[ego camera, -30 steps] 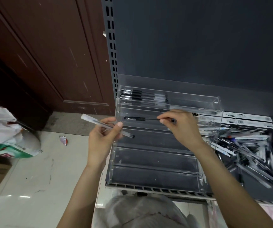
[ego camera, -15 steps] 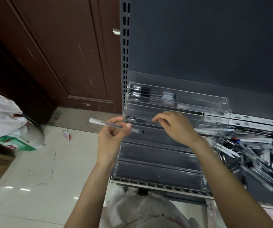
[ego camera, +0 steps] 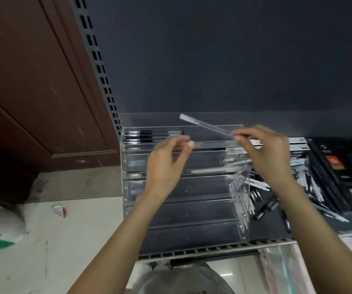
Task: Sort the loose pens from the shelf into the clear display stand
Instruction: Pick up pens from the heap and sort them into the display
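A clear pen is up in the air over the top step of the clear display stand, tilted, and the right hand pinches its lower end with the fingertips. The left hand is beside it, fingers curled and holding nothing. More pens lie in the top row, and a pile of loose pens sits on the shelf to the right.

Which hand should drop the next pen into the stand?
Right. The right hand pinches the clear pen above the stand's top tier; the left hand looks empty.
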`<action>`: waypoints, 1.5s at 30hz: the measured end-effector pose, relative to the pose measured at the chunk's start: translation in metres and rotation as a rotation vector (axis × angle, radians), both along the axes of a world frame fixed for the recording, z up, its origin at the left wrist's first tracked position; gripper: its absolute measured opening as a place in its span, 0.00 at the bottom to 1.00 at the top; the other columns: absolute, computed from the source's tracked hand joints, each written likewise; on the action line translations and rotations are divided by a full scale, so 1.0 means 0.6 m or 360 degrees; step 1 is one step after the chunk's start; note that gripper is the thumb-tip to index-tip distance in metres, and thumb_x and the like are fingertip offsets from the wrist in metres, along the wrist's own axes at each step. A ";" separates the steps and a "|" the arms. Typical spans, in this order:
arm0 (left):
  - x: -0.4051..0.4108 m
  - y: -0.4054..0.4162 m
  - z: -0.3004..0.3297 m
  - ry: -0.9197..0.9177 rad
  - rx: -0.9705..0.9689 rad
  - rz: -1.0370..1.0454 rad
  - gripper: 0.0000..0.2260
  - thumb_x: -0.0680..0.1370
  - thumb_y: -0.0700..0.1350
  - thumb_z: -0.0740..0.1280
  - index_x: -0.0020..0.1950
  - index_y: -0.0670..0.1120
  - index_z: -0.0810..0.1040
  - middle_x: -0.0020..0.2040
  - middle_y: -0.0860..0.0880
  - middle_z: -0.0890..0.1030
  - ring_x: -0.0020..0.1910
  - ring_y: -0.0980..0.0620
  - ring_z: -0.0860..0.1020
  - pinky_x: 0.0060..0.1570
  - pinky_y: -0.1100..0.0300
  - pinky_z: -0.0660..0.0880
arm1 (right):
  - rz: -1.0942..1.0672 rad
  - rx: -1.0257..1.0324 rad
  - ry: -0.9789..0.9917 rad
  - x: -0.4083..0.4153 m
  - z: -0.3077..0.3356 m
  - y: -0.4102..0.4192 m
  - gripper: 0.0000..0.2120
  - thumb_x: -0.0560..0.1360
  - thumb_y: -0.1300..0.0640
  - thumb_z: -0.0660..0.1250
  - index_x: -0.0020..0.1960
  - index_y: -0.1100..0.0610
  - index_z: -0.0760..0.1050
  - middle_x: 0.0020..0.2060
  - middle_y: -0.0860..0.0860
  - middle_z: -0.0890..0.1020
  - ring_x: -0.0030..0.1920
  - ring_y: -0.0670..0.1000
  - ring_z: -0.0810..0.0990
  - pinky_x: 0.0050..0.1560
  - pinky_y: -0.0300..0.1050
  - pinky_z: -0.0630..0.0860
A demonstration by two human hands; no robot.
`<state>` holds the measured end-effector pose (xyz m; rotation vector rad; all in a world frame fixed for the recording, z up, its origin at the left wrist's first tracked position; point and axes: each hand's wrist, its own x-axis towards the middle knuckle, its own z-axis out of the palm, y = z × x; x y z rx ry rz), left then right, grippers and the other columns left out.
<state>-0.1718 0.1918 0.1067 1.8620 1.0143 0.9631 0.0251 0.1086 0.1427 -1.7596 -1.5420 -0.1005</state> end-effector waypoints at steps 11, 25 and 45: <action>0.023 0.097 -0.038 0.0879 0.0870 -0.0294 0.09 0.76 0.52 0.67 0.53 0.51 0.81 0.56 0.56 0.80 0.66 0.50 0.72 0.71 0.36 0.43 | 0.0063 -0.0613 -0.0425 0.113 -0.013 0.081 0.04 0.70 0.57 0.73 0.45 0.52 0.83 0.36 0.44 0.82 0.47 0.51 0.69 0.51 0.47 0.70; 0.016 0.119 -0.044 0.0938 0.1007 -0.0464 0.05 0.76 0.50 0.67 0.47 0.52 0.80 0.57 0.55 0.80 0.66 0.50 0.72 0.71 0.37 0.51 | 0.0183 -0.1017 -0.0606 0.103 0.002 0.106 0.06 0.72 0.59 0.69 0.47 0.49 0.82 0.40 0.46 0.81 0.51 0.48 0.72 0.51 0.38 0.60; 0.020 0.111 -0.040 0.0744 0.1027 -0.0371 0.17 0.76 0.56 0.59 0.58 0.48 0.78 0.55 0.51 0.81 0.64 0.49 0.73 0.73 0.42 0.53 | 0.0127 -0.0749 -0.0279 0.096 -0.003 0.052 0.06 0.76 0.59 0.66 0.51 0.55 0.81 0.46 0.50 0.82 0.53 0.52 0.74 0.54 0.41 0.69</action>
